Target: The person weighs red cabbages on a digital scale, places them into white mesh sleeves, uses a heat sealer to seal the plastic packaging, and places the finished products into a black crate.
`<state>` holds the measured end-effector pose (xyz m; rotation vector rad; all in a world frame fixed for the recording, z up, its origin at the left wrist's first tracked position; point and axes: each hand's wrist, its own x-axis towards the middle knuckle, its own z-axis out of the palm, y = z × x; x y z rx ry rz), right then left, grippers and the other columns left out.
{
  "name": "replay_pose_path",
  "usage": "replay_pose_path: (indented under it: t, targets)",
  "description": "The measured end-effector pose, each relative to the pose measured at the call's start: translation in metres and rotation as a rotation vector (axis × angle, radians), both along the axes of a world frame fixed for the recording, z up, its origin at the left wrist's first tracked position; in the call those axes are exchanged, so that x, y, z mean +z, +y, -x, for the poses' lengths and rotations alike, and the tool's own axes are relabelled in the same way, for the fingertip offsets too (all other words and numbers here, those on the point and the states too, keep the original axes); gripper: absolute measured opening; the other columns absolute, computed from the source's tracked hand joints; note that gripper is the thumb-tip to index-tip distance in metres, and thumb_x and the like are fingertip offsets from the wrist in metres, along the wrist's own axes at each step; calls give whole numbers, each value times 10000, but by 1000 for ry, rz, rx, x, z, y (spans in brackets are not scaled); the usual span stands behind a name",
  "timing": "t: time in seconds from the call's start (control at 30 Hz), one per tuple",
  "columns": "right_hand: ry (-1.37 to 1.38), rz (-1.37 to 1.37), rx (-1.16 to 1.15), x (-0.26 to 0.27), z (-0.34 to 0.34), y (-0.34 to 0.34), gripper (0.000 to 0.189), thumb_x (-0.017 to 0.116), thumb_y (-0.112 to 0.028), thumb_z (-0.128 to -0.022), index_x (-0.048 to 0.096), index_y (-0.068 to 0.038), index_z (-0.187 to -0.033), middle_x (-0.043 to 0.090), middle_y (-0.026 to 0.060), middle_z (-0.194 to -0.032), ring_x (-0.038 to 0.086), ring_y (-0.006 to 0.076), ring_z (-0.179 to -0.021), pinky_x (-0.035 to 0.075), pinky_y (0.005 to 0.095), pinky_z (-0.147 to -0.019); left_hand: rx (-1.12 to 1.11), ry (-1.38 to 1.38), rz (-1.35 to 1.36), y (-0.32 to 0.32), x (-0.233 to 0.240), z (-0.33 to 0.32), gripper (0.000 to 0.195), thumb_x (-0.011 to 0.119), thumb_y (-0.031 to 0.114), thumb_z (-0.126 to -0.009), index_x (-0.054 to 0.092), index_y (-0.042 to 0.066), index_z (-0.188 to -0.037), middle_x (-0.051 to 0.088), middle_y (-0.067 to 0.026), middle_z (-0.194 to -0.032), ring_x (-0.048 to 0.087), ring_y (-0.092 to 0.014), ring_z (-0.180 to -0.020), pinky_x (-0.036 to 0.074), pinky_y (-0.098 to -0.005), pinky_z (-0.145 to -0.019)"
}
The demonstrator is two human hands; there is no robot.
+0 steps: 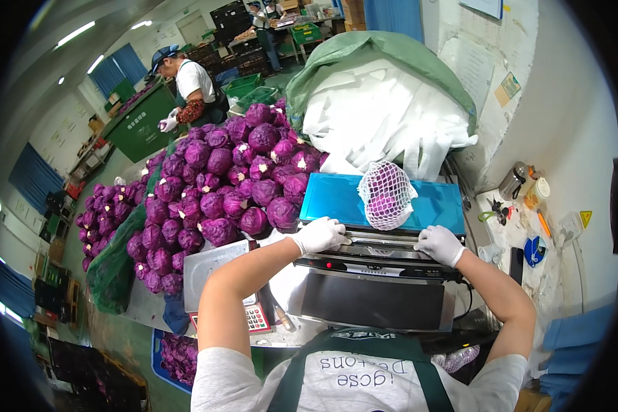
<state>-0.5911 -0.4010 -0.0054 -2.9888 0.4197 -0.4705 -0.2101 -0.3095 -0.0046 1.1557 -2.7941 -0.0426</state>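
Observation:
My left hand (322, 237), in a white glove, rests at the left end of the metal bar (378, 239) of a film-wrapping machine (376, 298). At the bar's right end is my gloved right hand (439, 245), its fingers curled down. Whether either hand pinches thin film there I cannot tell. Just beyond the bar, on the machine's blue top panel (335, 198), lies a red cabbage (383, 193) inside a white foam net sleeve. A dark flat plate (373, 301) forms the machine's near side.
Red cabbages (219, 193) are heaped to the left, beside a digital scale (211, 268) and a knife (282, 316). Behind the machine, a green sack (335, 56) spills white foam sleeves (386, 113). A phone (516, 265) and steel flask (514, 180) occupy the right ledge. A co-worker (193, 85) stands beyond.

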Motion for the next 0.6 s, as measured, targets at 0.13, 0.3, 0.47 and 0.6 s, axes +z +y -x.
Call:
replay_pose_path:
  t: [0.13, 0.3, 0.47, 0.6]
  targets:
    - [18, -299, -172, 5, 5, 6, 67, 610, -160, -844, 666, -126, -855, 584, 73, -866, 573, 285, -853, 473, 393, -757, 119, 108, -5, 5, 4, 9, 137, 576, 235, -865, 696, 183, -908, 562, -54, -858, 584, -247, -878, 464, -376, -766]
    - [186, -646, -201, 62, 24, 44, 134, 572, -166, -888, 674, -84, -918, 610, 108, -893, 602, 308, -896, 483, 386, -817, 326, 294, -261, 59, 54, 11, 137, 614, 190, -893, 724, 161, -971, 631, -78, -856, 632, -276, -831, 508, -367, -723]
    - [32, -1152, -84, 192, 26, 57, 104, 563, -70, -928, 642, -2, -928, 690, 69, -825, 680, 121, -760, 537, 266, -715, 487, 1061, -774, 78, 169, 6, 136, 645, 147, -913, 679, 17, -932, 710, -92, -871, 686, -167, -760, 538, -273, -680]
    - [-895, -1057, -225, 191, 5, -17, 154, 542, -122, -965, 576, 9, -1037, 660, 98, -942, 659, 175, -957, 517, 295, -862, 459, 1393, -223, -15, 187, 23, 130, 581, 61, -926, 632, -49, -975, 694, -139, -893, 677, -184, -800, 530, -266, -722]
